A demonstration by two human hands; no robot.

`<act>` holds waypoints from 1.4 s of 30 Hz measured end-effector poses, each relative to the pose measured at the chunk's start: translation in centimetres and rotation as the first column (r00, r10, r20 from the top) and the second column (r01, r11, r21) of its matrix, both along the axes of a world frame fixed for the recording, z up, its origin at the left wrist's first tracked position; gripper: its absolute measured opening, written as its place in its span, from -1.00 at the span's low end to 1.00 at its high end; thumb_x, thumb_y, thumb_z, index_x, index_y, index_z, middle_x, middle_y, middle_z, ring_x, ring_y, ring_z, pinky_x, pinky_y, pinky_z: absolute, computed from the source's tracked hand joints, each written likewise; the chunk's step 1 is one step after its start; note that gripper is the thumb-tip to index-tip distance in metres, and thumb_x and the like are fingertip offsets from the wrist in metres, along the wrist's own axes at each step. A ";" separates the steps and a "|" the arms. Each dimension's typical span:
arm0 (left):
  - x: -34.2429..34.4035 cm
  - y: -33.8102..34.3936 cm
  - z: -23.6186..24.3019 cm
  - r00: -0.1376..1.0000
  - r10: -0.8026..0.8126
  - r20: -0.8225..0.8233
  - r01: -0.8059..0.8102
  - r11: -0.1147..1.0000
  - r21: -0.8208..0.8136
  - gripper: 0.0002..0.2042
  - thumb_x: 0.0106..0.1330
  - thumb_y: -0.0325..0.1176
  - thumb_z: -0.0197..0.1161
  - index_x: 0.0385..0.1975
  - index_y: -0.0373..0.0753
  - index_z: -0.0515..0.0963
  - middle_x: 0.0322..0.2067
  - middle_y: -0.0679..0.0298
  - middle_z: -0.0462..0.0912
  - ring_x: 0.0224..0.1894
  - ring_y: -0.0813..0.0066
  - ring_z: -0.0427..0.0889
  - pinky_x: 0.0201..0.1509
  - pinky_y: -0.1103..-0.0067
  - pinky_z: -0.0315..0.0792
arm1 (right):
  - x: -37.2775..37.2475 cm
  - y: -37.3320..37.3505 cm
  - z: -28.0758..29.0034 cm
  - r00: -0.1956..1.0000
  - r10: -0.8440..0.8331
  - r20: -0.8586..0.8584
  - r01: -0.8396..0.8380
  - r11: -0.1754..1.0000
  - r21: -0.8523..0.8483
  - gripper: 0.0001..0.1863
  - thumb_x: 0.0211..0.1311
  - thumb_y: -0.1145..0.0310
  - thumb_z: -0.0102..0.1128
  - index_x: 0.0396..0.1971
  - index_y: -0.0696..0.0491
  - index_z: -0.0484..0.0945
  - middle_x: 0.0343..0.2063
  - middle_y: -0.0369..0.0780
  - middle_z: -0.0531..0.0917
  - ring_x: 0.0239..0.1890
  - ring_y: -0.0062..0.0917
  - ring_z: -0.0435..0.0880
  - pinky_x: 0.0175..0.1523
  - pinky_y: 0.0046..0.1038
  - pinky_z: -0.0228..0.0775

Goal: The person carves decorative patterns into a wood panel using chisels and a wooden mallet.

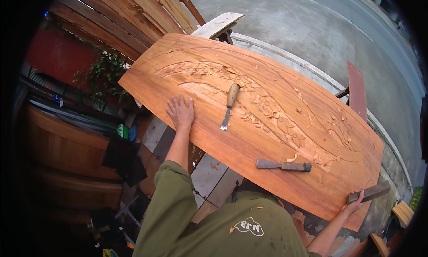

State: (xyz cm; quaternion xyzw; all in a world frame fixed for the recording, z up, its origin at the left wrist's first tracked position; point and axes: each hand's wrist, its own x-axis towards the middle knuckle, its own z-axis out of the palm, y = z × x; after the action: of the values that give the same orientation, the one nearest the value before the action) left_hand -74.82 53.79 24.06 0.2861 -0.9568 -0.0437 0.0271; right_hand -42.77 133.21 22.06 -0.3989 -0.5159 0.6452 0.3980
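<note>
A large reddish-brown wooden board (249,152) lies before me, carved with a curving band of leaves and flowers (272,112). My left hand (180,112) rests flat on its near left part, fingers spread, holding nothing. At the board's right end, my right hand (354,205) is closed around one end of a dark rectangular block (370,193). A chisel with a pale wooden handle (232,95) lies across the carving, its blade toward me. Nearer my body lies a second chisel (283,165) with a dark handle, its blade pointing left.
Wood shavings (290,158) are scattered over the carving. Long planks (120,16) lean at the far left, beside a leafy plant (104,74). Beyond the board are a pale plank (219,25) and a reddish plank (356,90). Curved wooden panels (67,145) stand at left.
</note>
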 end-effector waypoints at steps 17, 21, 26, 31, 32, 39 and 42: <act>0.4 0.1 0.1 0.998 0.000 -0.061 0.001 1.000 0.018 -0.21 0.69 0.27 -0.15 0.73 -0.13 0.14 0.75 -0.01 -0.02 0.78 -0.15 -0.15 0.79 -0.04 -0.32 | -0.2 0.0 0.1 0.999 0.035 -0.030 -0.034 0.999 0.030 -0.62 0.42 0.14 0.49 -0.01 0.05 0.56 -0.38 -0.25 0.63 -0.42 -0.48 0.67 -0.36 -0.42 0.55; 0.4 0.3 0.3 1.000 0.007 -0.016 -0.007 0.999 0.037 -0.23 0.69 0.24 -0.14 0.73 -0.13 0.13 0.75 0.00 -0.03 0.78 -0.10 -0.16 0.80 0.01 -0.35 | -0.1 -0.5 0.4 0.999 0.024 -0.023 -0.023 0.999 0.042 -0.63 0.43 0.14 0.48 -0.03 0.05 0.56 -0.39 -0.26 0.63 -0.43 -0.49 0.67 -0.36 -0.43 0.55; 0.4 0.2 0.3 1.000 0.004 -0.023 -0.004 1.000 0.016 -0.23 0.70 0.24 -0.15 0.73 -0.13 0.15 0.75 -0.01 -0.02 0.78 -0.11 -0.13 0.80 0.00 -0.30 | -0.3 -0.6 0.5 1.000 0.022 -0.017 -0.021 0.999 0.040 -0.64 0.43 0.14 0.47 -0.05 0.06 0.56 -0.39 -0.27 0.63 -0.42 -0.50 0.66 -0.34 -0.44 0.56; 0.4 0.3 0.4 1.000 -0.003 -0.003 0.003 1.000 -0.008 -0.23 0.70 0.25 -0.18 0.72 -0.14 0.15 0.74 -0.02 0.02 0.77 -0.13 -0.10 0.79 -0.01 -0.25 | -0.5 -0.5 0.6 1.000 0.004 -0.018 -0.004 0.999 0.036 -0.65 0.43 0.15 0.47 -0.05 0.05 0.55 -0.39 -0.27 0.63 -0.44 -0.51 0.66 -0.35 -0.45 0.56; 0.5 0.2 0.3 1.000 0.002 0.000 -0.002 1.000 -0.014 -0.23 0.71 0.25 -0.19 0.72 -0.14 0.16 0.73 -0.03 0.03 0.77 -0.14 -0.09 0.79 -0.02 -0.24 | -0.5 -0.7 0.6 1.000 0.009 -0.021 -0.009 1.000 0.025 -0.65 0.43 0.15 0.47 -0.06 0.05 0.55 -0.39 -0.27 0.63 -0.45 -0.51 0.66 -0.36 -0.45 0.56; 0.2 0.2 0.2 1.000 -0.015 0.000 0.015 1.000 -0.026 -0.23 0.70 0.26 -0.18 0.72 -0.13 0.17 0.73 -0.03 0.04 0.76 -0.15 -0.07 0.79 -0.03 -0.23 | -0.5 -1.3 1.1 1.000 -0.012 -0.013 0.012 0.999 0.032 -0.63 0.42 0.15 0.48 -0.03 0.05 0.54 -0.38 -0.26 0.62 -0.46 -0.50 0.67 -0.37 -0.45 0.57; 0.0 0.1 -0.1 1.000 -0.022 0.012 0.023 0.999 -0.039 -0.23 0.70 0.27 -0.18 0.72 -0.13 0.18 0.73 -0.02 0.05 0.76 -0.16 -0.06 0.78 -0.04 -0.22 | -0.4 -1.2 1.0 1.000 -0.018 -0.004 0.018 0.999 0.035 -0.61 0.42 0.14 0.49 -0.02 0.06 0.53 -0.38 -0.26 0.62 -0.46 -0.49 0.67 -0.37 -0.44 0.57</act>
State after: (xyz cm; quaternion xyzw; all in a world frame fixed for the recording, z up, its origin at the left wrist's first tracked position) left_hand -74.80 53.88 24.00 0.2749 -0.9608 -0.0236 0.0265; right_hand -43.21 132.04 23.10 -0.3952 -0.5228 0.6332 0.4118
